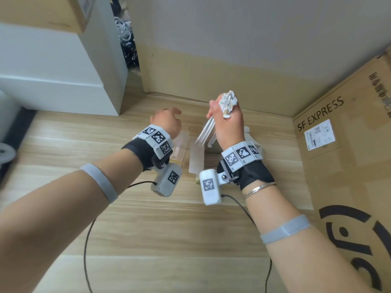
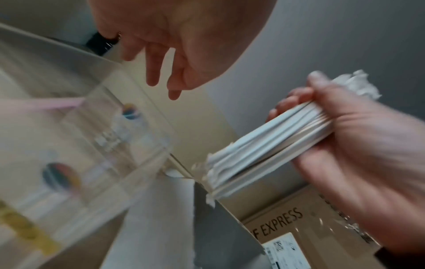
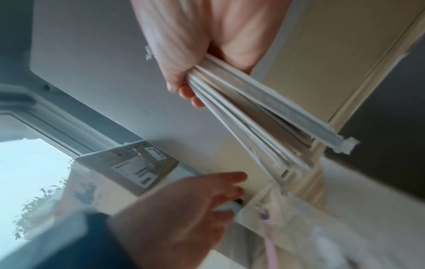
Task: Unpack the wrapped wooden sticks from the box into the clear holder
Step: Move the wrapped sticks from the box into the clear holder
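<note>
My right hand [image 1: 226,121] grips a thick bundle of paper-wrapped wooden sticks [image 1: 207,132] around its upper part, tilted, with crumpled wrapper ends sticking out above the fist. The bundle [image 2: 264,145] hangs just above the open small box [image 2: 161,218], whose white flap [image 1: 195,159] shows under my wrist. The clear holder [image 1: 183,142] stands to the left of the box, blurred in the left wrist view [image 2: 103,131]. My left hand [image 1: 167,121] hovers above the holder, its fingers [image 2: 158,72] hanging loose and holding nothing. In the right wrist view the sticks [image 3: 253,116] fan out from my right hand [image 3: 195,60].
A large SF Express cardboard carton [image 1: 338,155] stands close on the right. A white cabinet [image 1: 53,70] stands at the left, with tangled cables [image 1: 124,39] behind it. The wall [image 1: 232,49] is just behind the box. Wood-grain surface [image 1: 169,229] lies in front.
</note>
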Demonstrator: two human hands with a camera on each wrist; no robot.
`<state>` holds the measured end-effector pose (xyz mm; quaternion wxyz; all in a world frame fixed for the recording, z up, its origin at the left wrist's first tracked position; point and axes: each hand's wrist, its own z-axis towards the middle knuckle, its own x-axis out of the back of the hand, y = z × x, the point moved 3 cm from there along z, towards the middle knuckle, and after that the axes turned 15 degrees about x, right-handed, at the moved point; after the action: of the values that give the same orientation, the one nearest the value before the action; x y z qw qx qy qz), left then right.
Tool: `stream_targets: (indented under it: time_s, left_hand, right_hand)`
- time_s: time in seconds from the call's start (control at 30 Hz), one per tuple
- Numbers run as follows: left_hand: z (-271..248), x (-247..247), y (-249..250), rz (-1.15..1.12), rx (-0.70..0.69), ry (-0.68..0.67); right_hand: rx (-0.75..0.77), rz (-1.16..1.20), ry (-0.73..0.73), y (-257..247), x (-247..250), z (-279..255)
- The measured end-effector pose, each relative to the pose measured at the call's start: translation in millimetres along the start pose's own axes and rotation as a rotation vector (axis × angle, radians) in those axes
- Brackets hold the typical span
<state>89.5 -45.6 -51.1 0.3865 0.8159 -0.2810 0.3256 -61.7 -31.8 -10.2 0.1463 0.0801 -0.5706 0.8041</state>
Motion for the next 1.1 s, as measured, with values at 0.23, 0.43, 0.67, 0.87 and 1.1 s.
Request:
stream_targets:
  time_s: [0.23,0.43,0.67,0.87,1.1]
  left_hand:
    - [4,3,-19,-0.009,0.095,-0.177]
    - [4,3,-19,-0.105,0.116,-0.24]
    - [4,3,-19,-0.115,0.124,-0.249]
    - [3,1,-15,-0.039,0.112,-0.263]
    - [-3,-1,-5,-0.053,0.08,-0.201]
  right_hand:
    - [0.105,0.233,0.023,-25,-34,6]
    - [-0.001,0.186,-0.075,-2,-54,-4]
    - [-0.151,-0.365,-0.463,44,-62,-26]
    - [-0.1,-0.488,-0.59,46,-53,-35]
    - [-0.107,-0.302,-0.426,39,-27,-28]
